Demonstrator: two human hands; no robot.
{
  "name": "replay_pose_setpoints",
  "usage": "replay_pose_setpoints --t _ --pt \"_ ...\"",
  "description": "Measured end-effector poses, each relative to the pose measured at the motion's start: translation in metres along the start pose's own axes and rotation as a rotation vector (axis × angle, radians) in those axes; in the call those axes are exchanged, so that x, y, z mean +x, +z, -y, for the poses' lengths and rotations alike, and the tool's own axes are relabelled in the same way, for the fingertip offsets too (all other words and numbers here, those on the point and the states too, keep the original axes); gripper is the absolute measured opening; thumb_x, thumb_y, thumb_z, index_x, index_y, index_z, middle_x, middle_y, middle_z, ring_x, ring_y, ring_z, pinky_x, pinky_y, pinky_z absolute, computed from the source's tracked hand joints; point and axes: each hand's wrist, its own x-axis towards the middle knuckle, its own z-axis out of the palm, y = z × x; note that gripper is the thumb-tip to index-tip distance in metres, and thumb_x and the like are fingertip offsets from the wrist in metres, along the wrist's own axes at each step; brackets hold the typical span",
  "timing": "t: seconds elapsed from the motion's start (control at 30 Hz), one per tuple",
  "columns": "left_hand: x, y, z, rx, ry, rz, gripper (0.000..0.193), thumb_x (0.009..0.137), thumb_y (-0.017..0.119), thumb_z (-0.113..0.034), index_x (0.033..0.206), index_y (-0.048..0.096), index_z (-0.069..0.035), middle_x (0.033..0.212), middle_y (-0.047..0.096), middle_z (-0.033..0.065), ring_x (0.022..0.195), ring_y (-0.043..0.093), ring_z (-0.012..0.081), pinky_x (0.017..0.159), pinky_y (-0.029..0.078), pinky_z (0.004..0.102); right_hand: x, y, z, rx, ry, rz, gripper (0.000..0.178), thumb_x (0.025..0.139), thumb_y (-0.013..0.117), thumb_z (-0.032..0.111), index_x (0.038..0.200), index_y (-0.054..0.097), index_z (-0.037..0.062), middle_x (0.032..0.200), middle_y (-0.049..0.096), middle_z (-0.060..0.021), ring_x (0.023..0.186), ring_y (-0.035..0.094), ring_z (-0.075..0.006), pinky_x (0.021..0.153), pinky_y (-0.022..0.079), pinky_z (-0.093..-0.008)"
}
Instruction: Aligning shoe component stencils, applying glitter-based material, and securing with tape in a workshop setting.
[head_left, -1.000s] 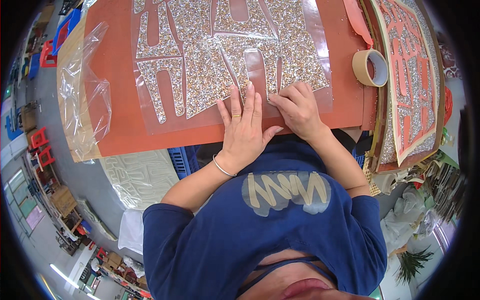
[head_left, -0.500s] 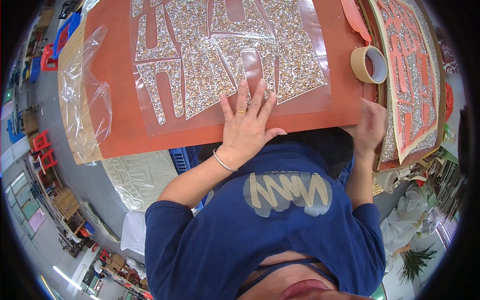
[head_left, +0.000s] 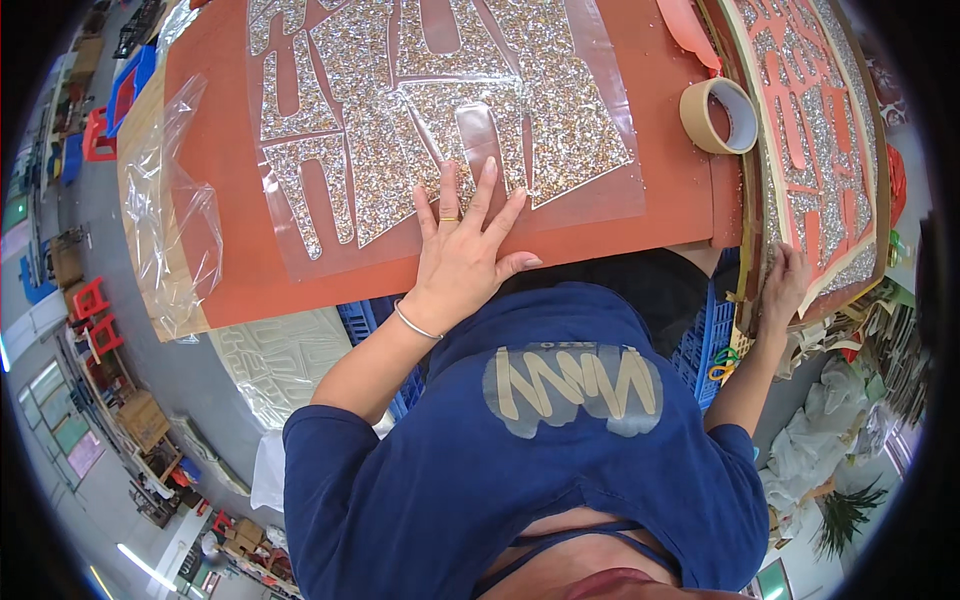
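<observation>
Glitter everywhere in the head view: the clear film sheet (head_left: 440,130) with its glittered cut-out shapes lay flat on the orange board (head_left: 640,215), reaching close to the board's near edge. The left hand (head_left: 462,262) was still spread on it, fingers fanned and palm down, pinning the film's near edge against the board just where the board meets the person's body. A ring showed on one finger and a thin bangle (head_left: 415,323) at the wrist.

The change was on the other side. A second before, both hands had worked side by side on the film; now the right hand (head_left: 785,285) had gone off to the right, past the board's near right corner, and rested its fingers on the lower edge of the second glittered panel (head_left: 815,130) leaning there. Whether it gripped that edge or only touched it, I could not tell. So the film was held by one hand alone, and I judged the pressing paused rather than finished.

Around it: a roll of tan tape (head_left: 718,115) stood at the board's right edge, near the leaning panel. Loose crumpled plastic wrap (head_left: 175,215) hung over the left edge. A blue crate (head_left: 705,335) showed below the near edge, beside the person's dark blue shirt (head_left: 540,450). Nothing lay between the spread hand and the film.
</observation>
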Motion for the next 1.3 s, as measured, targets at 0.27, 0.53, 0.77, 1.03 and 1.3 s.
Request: replay_pose_setpoints --t 0.27,0.53,0.77,1.03,1.3 --pt "-0.005 0.009 0.006 -0.256 0.046 -0.364 0.058 0.087 0.066 -0.024 0.133 0.045 0.004 0.145 0.038 0.0216 0.14 0.023 0.0434 0.113 0.016 0.054 0.013 0.029 0.192 0.59 -0.737 0.011 0.019 0.073 0.061 -0.003 0.089 0.064 0.0066 0.084 0.06 -0.008 0.081 0.056 -0.027 0.074 0.044 -0.0375" --pt "-0.017 0.009 0.015 -0.582 0.035 -0.593 0.041 0.09 0.054 0.002 0.13 0.044 0.005 0.137 0.045 0.0205 0.128 0.044 0.0375 0.106 0.038 0.0458 0.017 0.054 0.26 0.706 -0.984 0.061 0.021 0.072 0.06 0.003 0.092 0.065 0.0057 0.086 0.058 -0.0061 0.081 0.055 -0.0235 0.071 0.045 -0.0353" --pt "-0.01 -0.013 0.001 -0.819 -0.094 -0.523 0.043 0.092 0.054 -0.006 0.132 0.043 0.004 0.141 0.039 0.0197 0.127 0.045 0.0332 0.104 0.038 0.0467 0.024 0.054 0.243 0.662 -0.919 0.017 0.027 0.07 0.06 -0.002 0.095 0.066 0.0054 0.084 0.058 -0.0056 0.08 0.055 -0.0231 0.07 0.044 -0.0355" --pt "0.028 0.011 -0.027 -0.014 0.128 0.009 0.087 0.078 0.063 -0.054 0.14 0.038 0.002 0.153 0.028 0.014 0.145 0.014 0.0306 0.108 0.007 0.0669 0.025 0.049 0.226 0.628 -0.792 -0.029 0.034 0.073 0.059 -0.005 0.104 0.067 0.0047 0.09 0.061 -0.0079 0.085 0.056 -0.0266 0.076 0.046 -0.0356" --pt "0.05 0.019 -0.033 -0.015 0.237 0.059 0.093 0.075 0.055 -0.064 0.139 0.038 0.001 0.153 0.028 0.0124 0.145 0.015 0.0267 0.108 0.007 0.0672 0.035 0.017 0.133 0.49 -0.463 -0.251 0.029 0.082 0.061 -0.007 0.108 0.068 0.0015 0.094 0.061 -0.0108 0.089 0.058 -0.0252 0.081 0.047 -0.0341"
